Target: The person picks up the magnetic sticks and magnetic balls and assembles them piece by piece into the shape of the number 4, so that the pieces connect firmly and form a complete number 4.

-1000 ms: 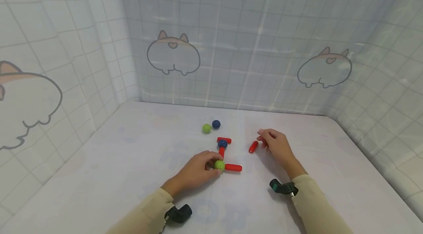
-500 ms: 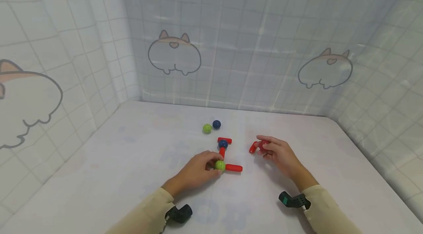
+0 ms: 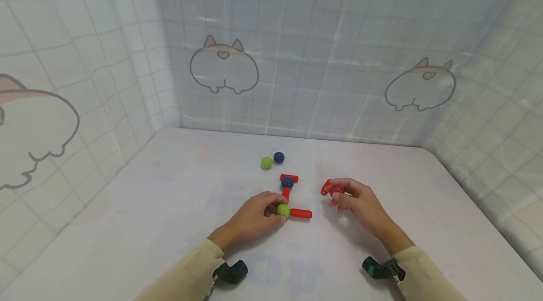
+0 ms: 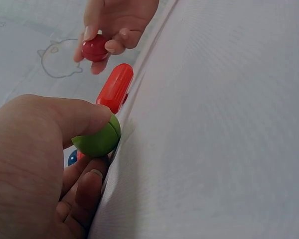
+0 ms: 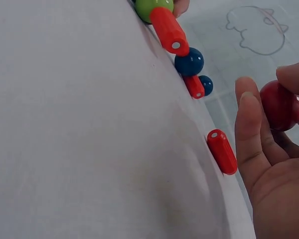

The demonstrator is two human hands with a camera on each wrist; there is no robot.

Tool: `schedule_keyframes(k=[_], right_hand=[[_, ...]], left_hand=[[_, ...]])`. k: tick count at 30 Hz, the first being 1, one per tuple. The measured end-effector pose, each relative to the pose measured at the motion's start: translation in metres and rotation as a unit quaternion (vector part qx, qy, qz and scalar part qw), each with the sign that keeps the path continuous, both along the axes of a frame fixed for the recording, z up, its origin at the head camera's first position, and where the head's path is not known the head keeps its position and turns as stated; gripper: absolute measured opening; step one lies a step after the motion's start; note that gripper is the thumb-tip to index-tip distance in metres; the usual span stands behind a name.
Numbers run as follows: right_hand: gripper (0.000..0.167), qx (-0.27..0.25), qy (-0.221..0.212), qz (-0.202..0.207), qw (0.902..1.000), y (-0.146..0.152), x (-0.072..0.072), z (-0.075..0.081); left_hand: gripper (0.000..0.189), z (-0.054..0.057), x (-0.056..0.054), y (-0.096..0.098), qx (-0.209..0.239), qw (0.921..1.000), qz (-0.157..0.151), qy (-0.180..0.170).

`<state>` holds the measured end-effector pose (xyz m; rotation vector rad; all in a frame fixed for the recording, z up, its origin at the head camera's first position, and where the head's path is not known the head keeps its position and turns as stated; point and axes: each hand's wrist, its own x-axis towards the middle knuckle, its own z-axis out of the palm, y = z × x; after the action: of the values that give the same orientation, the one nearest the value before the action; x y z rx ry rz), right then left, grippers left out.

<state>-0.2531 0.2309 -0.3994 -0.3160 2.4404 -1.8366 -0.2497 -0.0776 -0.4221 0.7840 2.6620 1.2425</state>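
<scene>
My left hand (image 3: 256,216) pinches a green ball (image 3: 283,210) between thumb and fingers, low at the table. Joined to that ball are a red rod (image 3: 301,213) pointing right and another red rod (image 3: 286,193) leading away to a blue ball (image 3: 287,183). Beyond the blue ball lies a crosswise red rod (image 3: 290,178). My right hand (image 3: 358,202) holds a dark red ball (image 5: 280,105) between thumb and fingers, raised off the table in the right wrist view. A loose red rod (image 5: 222,152) with a pale dot on its end lies beside that hand, partly covered in the head view.
A second green ball (image 3: 266,163) and a second blue ball (image 3: 278,157) sit side by side farther back on the white table (image 3: 191,173). A tiled-pattern curtain (image 3: 314,55) with cartoon animals encloses the table's back and sides.
My right hand has picked up the dark red ball, which was out of sight a second ago, and has shifted slightly toward me. The left hand keeps its grip on the green ball.
</scene>
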Motion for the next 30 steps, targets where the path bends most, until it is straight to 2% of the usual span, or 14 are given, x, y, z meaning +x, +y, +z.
schedule_keyframes(k=[12,22,30], right_hand=[[0.053,-0.007,-0.002,0.041,0.9991,0.001,0.006,-0.001],[0.049,0.019,-0.017,0.03,0.9992,0.001,0.01,-0.003],[0.05,0.06,-0.027,0.032,0.9973,0.001,0.015,-0.003]], left_hand=[[0.035,0.004,0.0,0.001,-0.003,1.0,0.002,-0.004],[0.034,0.003,0.0,0.001,-0.003,1.0,0.0,-0.003],[0.035,0.002,-0.002,0.001,-0.005,1.0,-0.002,0.005]])
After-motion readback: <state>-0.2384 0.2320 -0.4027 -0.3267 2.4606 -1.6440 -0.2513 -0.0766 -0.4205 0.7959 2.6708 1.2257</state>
